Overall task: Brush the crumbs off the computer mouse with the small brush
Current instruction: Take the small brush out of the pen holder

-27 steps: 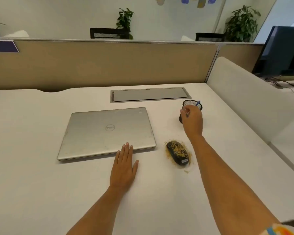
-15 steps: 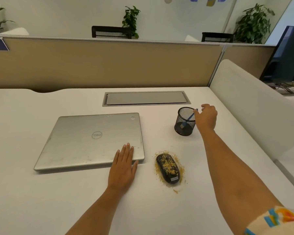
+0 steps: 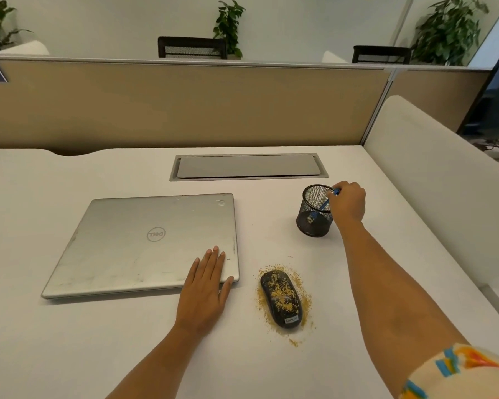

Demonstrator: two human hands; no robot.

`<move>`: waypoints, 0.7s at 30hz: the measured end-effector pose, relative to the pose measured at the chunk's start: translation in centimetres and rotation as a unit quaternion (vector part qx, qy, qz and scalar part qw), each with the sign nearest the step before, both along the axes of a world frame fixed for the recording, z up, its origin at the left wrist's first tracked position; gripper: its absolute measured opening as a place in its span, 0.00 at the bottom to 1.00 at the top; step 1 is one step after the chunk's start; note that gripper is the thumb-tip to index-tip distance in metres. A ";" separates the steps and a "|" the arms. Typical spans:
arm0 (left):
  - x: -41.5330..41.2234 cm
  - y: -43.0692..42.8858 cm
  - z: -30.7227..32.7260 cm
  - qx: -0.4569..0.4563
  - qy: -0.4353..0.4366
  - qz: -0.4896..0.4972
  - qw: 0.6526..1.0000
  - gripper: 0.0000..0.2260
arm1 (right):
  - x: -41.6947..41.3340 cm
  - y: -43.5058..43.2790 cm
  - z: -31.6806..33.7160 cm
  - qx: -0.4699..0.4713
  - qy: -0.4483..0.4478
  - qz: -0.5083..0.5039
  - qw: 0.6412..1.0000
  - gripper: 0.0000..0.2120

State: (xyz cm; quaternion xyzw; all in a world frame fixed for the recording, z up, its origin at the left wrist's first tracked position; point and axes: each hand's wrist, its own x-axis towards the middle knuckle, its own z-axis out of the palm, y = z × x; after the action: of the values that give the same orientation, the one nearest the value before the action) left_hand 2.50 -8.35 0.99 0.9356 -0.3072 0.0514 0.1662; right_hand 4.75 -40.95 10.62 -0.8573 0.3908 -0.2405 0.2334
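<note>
A black computer mouse (image 3: 281, 299) lies on the white desk, covered and ringed with yellow-brown crumbs (image 3: 304, 295). Behind it to the right stands a black mesh cup (image 3: 313, 218) with a small blue brush (image 3: 323, 205) leaning inside. My right hand (image 3: 347, 204) is at the cup's right rim, its fingers pinched on the top of the brush handle. My left hand (image 3: 206, 286) rests flat, fingers spread, on the desk and the near right corner of the laptop, left of the mouse.
A closed silver laptop (image 3: 144, 243) lies left of the mouse. A grey cable hatch (image 3: 248, 167) is set into the desk behind. A beige partition (image 3: 185, 105) bounds the back and a white divider (image 3: 432, 180) the right side.
My right hand shifted from above the cup to its right rim and closed on the brush handle. The view tilted and moved closer. My left hand stayed flat.
</note>
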 end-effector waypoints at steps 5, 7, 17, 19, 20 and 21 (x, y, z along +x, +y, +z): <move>0.1 -0.1 0.0 -0.005 0.003 -0.001 1.000 0.28 | 0.2 0.2 0.1 -0.019 -0.025 0.000 0.999 0.13; 0.1 -0.1 0.1 -0.004 0.002 -0.002 1.000 0.28 | 0.2 0.4 0.2 -0.020 -0.040 0.006 0.999 0.12; 0.1 0.0 0.0 -0.007 0.002 -0.002 1.000 0.30 | -0.4 0.9 2.5 0.085 -0.079 -0.015 0.993 0.13; 0.0 0.0 0.1 -0.004 -0.001 -0.004 1.000 0.31 | -0.6 0.8 3.1 0.090 -0.078 -0.021 0.993 0.14; 0.0 0.0 0.2 -0.004 -0.003 -0.005 1.000 0.31 | -0.8 0.7 3.3 0.093 -0.081 -0.024 0.992 0.15; 0.0 0.0 0.2 -0.003 -0.006 -0.006 1.000 0.33 | -0.9 0.6 3.5 0.101 -0.086 -0.028 0.991 0.15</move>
State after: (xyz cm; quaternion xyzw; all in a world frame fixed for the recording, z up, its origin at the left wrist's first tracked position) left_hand 2.49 -8.37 1.22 0.9331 -0.3132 0.0566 0.1676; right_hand 3.83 -40.31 14.15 -0.7940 0.4157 -0.2793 0.3445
